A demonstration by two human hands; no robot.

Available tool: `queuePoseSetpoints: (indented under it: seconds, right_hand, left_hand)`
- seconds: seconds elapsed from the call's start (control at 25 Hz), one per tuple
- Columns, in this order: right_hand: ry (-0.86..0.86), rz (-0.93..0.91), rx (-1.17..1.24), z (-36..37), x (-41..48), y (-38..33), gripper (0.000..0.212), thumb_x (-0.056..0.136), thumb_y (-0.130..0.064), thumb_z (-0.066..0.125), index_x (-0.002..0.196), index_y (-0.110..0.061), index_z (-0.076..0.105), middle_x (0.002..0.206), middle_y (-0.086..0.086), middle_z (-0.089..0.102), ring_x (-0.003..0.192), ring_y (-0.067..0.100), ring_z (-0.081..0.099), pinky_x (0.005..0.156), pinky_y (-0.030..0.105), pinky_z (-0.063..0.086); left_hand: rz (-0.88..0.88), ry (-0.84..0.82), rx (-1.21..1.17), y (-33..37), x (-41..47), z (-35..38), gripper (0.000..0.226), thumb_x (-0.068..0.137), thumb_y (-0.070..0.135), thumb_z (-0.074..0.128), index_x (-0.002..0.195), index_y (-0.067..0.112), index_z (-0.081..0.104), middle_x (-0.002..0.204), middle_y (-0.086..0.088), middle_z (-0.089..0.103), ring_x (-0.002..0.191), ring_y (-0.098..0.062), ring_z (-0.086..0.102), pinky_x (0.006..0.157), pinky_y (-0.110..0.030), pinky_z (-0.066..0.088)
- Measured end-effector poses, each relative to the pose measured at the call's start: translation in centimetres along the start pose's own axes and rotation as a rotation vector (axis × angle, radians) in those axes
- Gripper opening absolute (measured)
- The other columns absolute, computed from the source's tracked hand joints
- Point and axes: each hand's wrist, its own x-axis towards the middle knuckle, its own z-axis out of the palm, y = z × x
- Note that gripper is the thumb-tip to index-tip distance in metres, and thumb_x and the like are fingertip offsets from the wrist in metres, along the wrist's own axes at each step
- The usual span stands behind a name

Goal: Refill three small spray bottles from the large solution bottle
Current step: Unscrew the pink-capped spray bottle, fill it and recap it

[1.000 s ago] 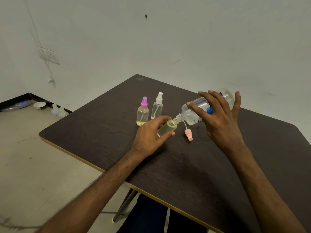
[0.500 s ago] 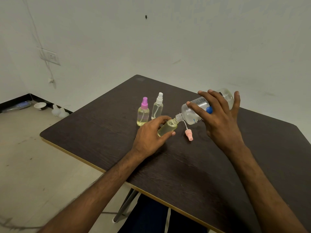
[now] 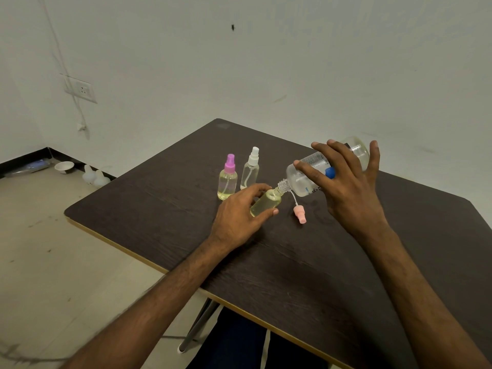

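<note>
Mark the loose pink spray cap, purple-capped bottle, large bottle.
loose pink spray cap (image 3: 300, 214), head view, cap body.
purple-capped bottle (image 3: 227, 185), head view, yellowish lower body.
large bottle (image 3: 299, 185), head view, clear shoulder by neck.

Dark wood-grain table (image 3: 292, 262), purple cap (image 3: 230, 163), white cap (image 3: 253, 155), pink cap (image 3: 300, 215), yellowish liquid (image 3: 265, 206)

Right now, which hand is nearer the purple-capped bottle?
Left. The left hand, gripping the open small bottle, sits beside the purple-capped bottle; the right hand holds the large bottle farther right.
</note>
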Motion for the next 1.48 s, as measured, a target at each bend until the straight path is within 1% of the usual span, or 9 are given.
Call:
queuePoseSetpoints:
  seconds: [0.2, 0.48, 0.8, 0.88, 1.0, 1.08, 1.24, 1.32, 1.48]
  right_hand:
    - [-0.018, 0.028, 0.038, -0.1, 0.0, -0.2, 0.077, 0.075, 0.007, 0.067, 0.140, -0.031, 0.053, 0.149, 0.013, 0.045, 0.140, 0.034, 0.038, 0.112, 0.069, 0.004]
    - [-0.061, 0.173, 0.157, 0.5, -1.3, -1.2, 0.077, 0.075, -0.009, 0.081, 0.142, -0.032, 0.049, 0.146, 0.008, 0.047, 0.139, 0.030, 0.038, 0.113, 0.068, 0.005]
    - [-0.170, 0.458, 0.456, 1.6, -2.5, -3.1, 0.080, 0.076, -0.030, 0.081, 0.146, -0.033, 0.042, 0.136, -0.003, 0.052, 0.128, 0.020, 0.046, 0.114, 0.067, 0.015]
    - [-0.164, 0.552, 0.599, 2.0, -2.7, -3.3, 0.080, 0.077, -0.035, 0.081, 0.146, -0.032, 0.040, 0.135, -0.005, 0.053, 0.125, 0.016, 0.048, 0.114, 0.060, 0.024]
    - [-0.070, 0.717, 0.902, 2.0, -2.6, -3.2, 0.076, 0.077, -0.031, 0.083, 0.143, -0.026, 0.044, 0.132, -0.009, 0.056, 0.117, 0.005, 0.053, 0.100, 0.024, 0.045]
    - [-0.039, 0.859, 1.016, 2.2, -2.4, -3.0, 0.073, 0.077, -0.028, 0.083, 0.140, -0.025, 0.045, 0.130, -0.014, 0.056, 0.114, -0.001, 0.054, 0.090, 0.008, 0.044]
    - [-0.026, 1.121, 1.096, 4.0, -2.8, -2.3, 0.076, 0.078, -0.032, 0.081, 0.141, -0.022, 0.041, 0.128, -0.013, 0.058, 0.112, 0.001, 0.057, 0.096, 0.021, 0.048]
    - [-0.017, 1.210, 1.113, 4.9, -2.9, -2.1, 0.075, 0.078, -0.034, 0.081, 0.140, -0.023, 0.040, 0.121, -0.018, 0.057, 0.104, -0.006, 0.058, 0.096, 0.024, 0.049]
    - [-0.036, 1.228, 1.111, 5.6, -2.7, -1.9, 0.080, 0.078, -0.035, 0.080, 0.143, -0.022, 0.036, 0.124, -0.019, 0.052, 0.106, -0.004, 0.054, 0.085, 0.007, 0.044]
  left_hand:
    - [-0.004, -0.005, -0.004, 0.1, 0.0, -0.1, 0.048, 0.083, 0.043, 0.077, 0.125, 0.024, 0.062, 0.114, 0.013, 0.069, 0.099, -0.002, 0.065, 0.083, -0.032, 0.059]
    - [-0.024, 0.006, -0.047, 0.2, 0.0, -0.1, 0.048, 0.082, 0.039, 0.079, 0.124, 0.022, 0.063, 0.111, 0.013, 0.071, 0.097, -0.002, 0.065, 0.083, -0.028, 0.058]
    - [-0.074, 0.033, -0.118, 0.2, 0.0, 0.0, 0.048, 0.082, 0.035, 0.081, 0.124, 0.021, 0.062, 0.110, 0.012, 0.072, 0.099, -0.004, 0.068, 0.084, -0.024, 0.058]
    - [-0.076, 0.038, -0.119, 0.2, 0.0, 0.0, 0.048, 0.082, 0.035, 0.081, 0.124, 0.021, 0.061, 0.112, 0.011, 0.071, 0.099, -0.004, 0.068, 0.085, -0.022, 0.058]
    - [-0.091, 0.048, -0.142, 0.3, 0.0, 0.0, 0.048, 0.081, 0.034, 0.082, 0.123, 0.021, 0.062, 0.111, 0.012, 0.072, 0.098, -0.003, 0.069, 0.084, -0.021, 0.057]
    - [-0.102, 0.050, -0.152, 0.3, 0.0, 0.0, 0.048, 0.081, 0.033, 0.082, 0.123, 0.021, 0.062, 0.111, 0.012, 0.072, 0.098, -0.003, 0.069, 0.084, -0.021, 0.057]
    - [-0.109, 0.040, -0.145, 0.2, 0.0, 0.0, 0.049, 0.082, 0.034, 0.081, 0.124, 0.022, 0.061, 0.116, 0.011, 0.071, 0.102, -0.005, 0.069, 0.087, -0.021, 0.057]
    - [-0.118, 0.029, -0.139, 0.1, 0.1, 0.1, 0.051, 0.081, 0.035, 0.081, 0.126, 0.022, 0.060, 0.119, 0.009, 0.071, 0.104, -0.007, 0.069, 0.089, -0.024, 0.058]
    - [-0.134, 0.029, -0.138, -0.2, 0.2, 0.2, 0.052, 0.081, 0.035, 0.082, 0.126, 0.020, 0.060, 0.120, 0.005, 0.071, 0.106, -0.011, 0.070, 0.090, -0.031, 0.059]
